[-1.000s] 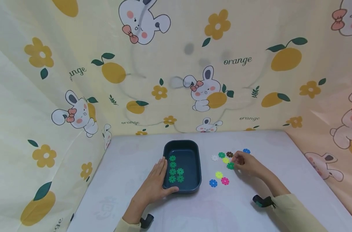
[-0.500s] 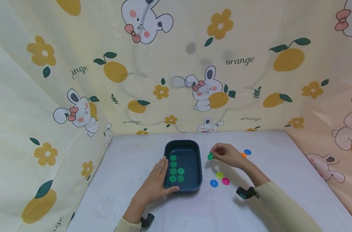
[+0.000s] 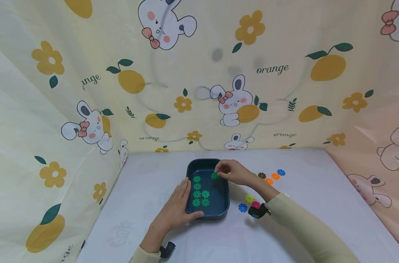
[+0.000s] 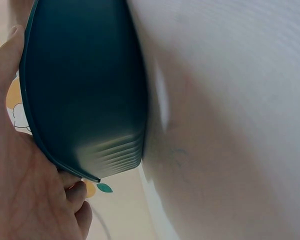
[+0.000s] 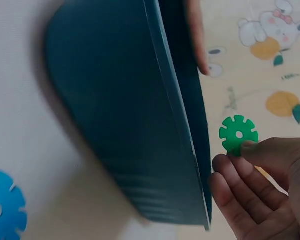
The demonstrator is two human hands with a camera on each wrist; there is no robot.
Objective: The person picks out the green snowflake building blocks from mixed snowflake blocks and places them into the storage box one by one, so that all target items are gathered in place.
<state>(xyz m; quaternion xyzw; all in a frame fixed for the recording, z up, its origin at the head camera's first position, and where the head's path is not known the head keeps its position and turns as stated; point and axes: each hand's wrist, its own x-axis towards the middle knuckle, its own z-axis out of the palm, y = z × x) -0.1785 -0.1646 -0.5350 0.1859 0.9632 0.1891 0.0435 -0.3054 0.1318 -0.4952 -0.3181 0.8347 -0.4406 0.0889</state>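
A dark blue tray (image 3: pixel 220 204) stands on the white table, with several green notched plastic discs (image 3: pixel 197 194) lying in its left half. My left hand (image 3: pixel 176 208) rests along the tray's left side, fingers straight, its thumb at the near rim. Over the tray's far right part, my right hand (image 3: pixel 232 171) pinches another green disc (image 5: pixel 239 135) between thumb and fingers. In the right wrist view that disc is held upright beside the tray rim, apart from it. Part of the tray's right side is hidden behind the right hand.
Loose discs lie right of the tray: blue (image 3: pixel 243 208), yellow (image 3: pixel 249 199), pink (image 3: pixel 255 205), brown (image 3: pixel 262 175), two orange (image 3: pixel 275 176) and a farther blue one (image 3: pixel 281 172). The right forearm covers part of this area. A patterned cloth (image 3: pixel 199 109) rises behind the table.
My right hand has picked up a green disc from the loose ones at the right and carried it left over the tray. The left hand and tray have stayed in place.
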